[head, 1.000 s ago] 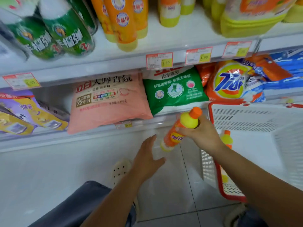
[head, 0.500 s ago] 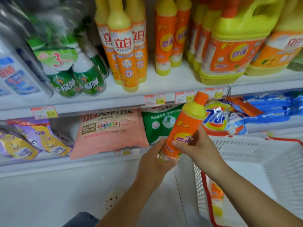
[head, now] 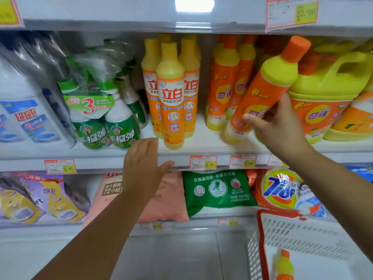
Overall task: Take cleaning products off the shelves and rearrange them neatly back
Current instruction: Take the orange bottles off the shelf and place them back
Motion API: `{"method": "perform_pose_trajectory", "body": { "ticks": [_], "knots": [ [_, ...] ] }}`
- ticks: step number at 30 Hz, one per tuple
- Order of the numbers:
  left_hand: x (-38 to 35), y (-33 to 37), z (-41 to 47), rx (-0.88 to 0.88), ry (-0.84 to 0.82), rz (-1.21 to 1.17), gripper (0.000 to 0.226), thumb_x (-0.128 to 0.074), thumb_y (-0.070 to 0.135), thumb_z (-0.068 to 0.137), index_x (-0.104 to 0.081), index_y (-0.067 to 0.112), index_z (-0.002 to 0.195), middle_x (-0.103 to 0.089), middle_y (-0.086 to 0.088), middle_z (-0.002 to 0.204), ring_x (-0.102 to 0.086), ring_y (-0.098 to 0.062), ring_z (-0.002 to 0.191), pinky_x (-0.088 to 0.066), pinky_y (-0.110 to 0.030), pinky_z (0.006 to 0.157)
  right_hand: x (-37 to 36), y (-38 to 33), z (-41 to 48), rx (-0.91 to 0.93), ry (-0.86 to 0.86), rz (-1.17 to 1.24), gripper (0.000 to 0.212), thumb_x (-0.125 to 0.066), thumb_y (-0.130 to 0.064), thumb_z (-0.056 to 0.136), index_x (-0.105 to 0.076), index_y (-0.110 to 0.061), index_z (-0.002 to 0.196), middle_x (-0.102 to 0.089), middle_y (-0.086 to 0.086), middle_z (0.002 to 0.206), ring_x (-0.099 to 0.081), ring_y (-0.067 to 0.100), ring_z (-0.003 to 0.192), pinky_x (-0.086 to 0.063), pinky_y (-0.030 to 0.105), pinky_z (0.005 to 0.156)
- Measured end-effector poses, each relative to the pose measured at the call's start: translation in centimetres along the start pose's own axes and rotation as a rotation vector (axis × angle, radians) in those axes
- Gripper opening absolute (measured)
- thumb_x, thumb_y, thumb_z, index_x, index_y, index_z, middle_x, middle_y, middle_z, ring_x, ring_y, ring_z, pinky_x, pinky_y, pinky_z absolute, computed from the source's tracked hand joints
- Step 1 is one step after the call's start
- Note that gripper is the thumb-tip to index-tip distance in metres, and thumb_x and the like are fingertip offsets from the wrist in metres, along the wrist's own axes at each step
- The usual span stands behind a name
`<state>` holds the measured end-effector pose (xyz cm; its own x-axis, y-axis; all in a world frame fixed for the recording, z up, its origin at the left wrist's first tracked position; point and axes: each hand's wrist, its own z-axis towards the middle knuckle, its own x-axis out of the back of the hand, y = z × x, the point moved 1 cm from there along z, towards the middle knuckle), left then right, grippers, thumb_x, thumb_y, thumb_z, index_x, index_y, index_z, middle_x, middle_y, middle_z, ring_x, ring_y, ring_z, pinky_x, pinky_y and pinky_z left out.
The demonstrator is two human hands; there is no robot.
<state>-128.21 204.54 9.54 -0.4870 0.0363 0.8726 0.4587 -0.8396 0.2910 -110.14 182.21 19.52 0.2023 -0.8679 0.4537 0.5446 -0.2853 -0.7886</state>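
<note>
Bottle [head: 262,91]: tilting at right-centre of the frame, its base nearing the shelf [head: 210,145] beside the orange bottles [head: 220,93].
Right hand [head: 280,126]: gripping its lower half, fingers and thumb curling round it.
Left hand [head: 143,164]: hovering at centre, fingers loosely spread, holding nothing.

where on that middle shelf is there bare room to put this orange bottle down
Bare board shows between the yellow-capped bottles and the orange-capped row, and along the front edge toward the big yellow jug, where the right hand holds the tilted bottle. The green spray bottles stand packed tight.
</note>
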Motion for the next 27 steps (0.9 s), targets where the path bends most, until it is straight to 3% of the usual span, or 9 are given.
{"method": "perform_pose_trajectory", "body": {
  "ticks": [2, 7, 12, 15, 23, 25, 27],
  "knots": [
    [-0.8, -0.5, 0.2, -0.026, -0.005, 0.065, 0.063, -0.063, 0.053, 0.084, -0.055, 0.012, 0.131, -0.060, -0.007, 0.128, -0.050, -0.030, 0.122, -0.035, -0.046, 0.105, -0.3, 0.4, 1.4, -0.014, -0.003, -0.042, 0.058, -0.077, -0.014, 0.084, -0.043, -0.009, 0.131, -0.062, -0.002, 0.116, -0.061, 0.012, 0.099, -0.046, 0.010, 0.076],
    [-1.9, -0.8, 0.2, -0.011, 0.076, 0.056, 0.055, -0.069, 0.055, 0.081, -0.061, 0.021, 0.123, -0.066, 0.002, 0.118, -0.056, -0.025, 0.116, -0.033, -0.044, 0.105, -1.5, 2.5, 4.0, -0.100, -0.024, -0.054, 0.062, -0.076, -0.019, 0.085, -0.041, -0.013, 0.136, -0.062, 0.005, 0.128, -0.061, 0.017, 0.110, -0.049, 0.034, 0.095],
    [-2.5, -0.9, 0.2, -0.010, 0.120, 0.006, 0.050, -0.072, 0.052, 0.080, -0.063, 0.023, 0.120, -0.066, 0.002, 0.115, -0.056, -0.026, 0.115, -0.032, -0.046, 0.106, -3.1, 2.5, 6.3, -0.122, -0.035, -0.093, 0.065, -0.070, -0.019, 0.091, -0.035, -0.013, 0.145, -0.057, 0.006, 0.138, -0.057, 0.017, 0.117, -0.040, 0.024, 0.089],
    [-2.7, -1.1, 0.3, -0.009, 0.123, 0.001, 0.049, -0.071, 0.052, 0.080, -0.062, 0.024, 0.119, -0.066, 0.003, 0.115, -0.056, -0.025, 0.115, -0.031, -0.045, 0.106, -4.0, 2.8, 7.1, -0.146, -0.042, -0.057, 0.066, -0.066, -0.018, 0.094, -0.030, -0.016, 0.149, -0.052, 0.005, 0.143, -0.053, 0.023, 0.128, -0.040, 0.027, 0.094],
    [-2.8, -1.2, 0.2, -0.022, 0.122, -0.019, 0.049, -0.071, 0.051, 0.081, -0.060, 0.024, 0.121, -0.064, 0.003, 0.116, -0.054, -0.026, 0.117, -0.025, -0.041, 0.107, -4.9, 3.5, 7.2, -0.221, -0.037, -0.027, 0.074, -0.064, -0.026, 0.095, -0.020, -0.023, 0.155, -0.047, 0.002, 0.149, -0.048, 0.025, 0.135, -0.039, 0.044, 0.111],
    [-2.6, -1.0, 0.1, -0.011, 0.095, -0.018, 0.050, -0.069, 0.052, 0.081, -0.060, 0.024, 0.122, -0.063, 0.003, 0.116, -0.053, -0.025, 0.117, -0.025, -0.041, 0.108, -5.0, 3.1, 5.6, -0.216, 0.046, -0.083, 0.082, -0.069, -0.030, 0.091, -0.019, -0.020, 0.156, -0.045, 0.005, 0.151, -0.045, 0.026, 0.137, -0.036, 0.045, 0.115],
    [-2.3, -0.7, 0.1, -0.005, 0.080, -0.019, 0.051, -0.068, 0.052, 0.081, -0.059, 0.025, 0.123, -0.063, 0.004, 0.117, -0.053, -0.024, 0.117, -0.026, -0.042, 0.109, -6.0, 2.0, 2.2, -0.137, 0.179, -0.089, 0.075, -0.068, -0.025, 0.092, -0.028, -0.012, 0.153, -0.044, 0.010, 0.149, -0.042, 0.026, 0.137, -0.033, 0.039, 0.115]
  ]
}}
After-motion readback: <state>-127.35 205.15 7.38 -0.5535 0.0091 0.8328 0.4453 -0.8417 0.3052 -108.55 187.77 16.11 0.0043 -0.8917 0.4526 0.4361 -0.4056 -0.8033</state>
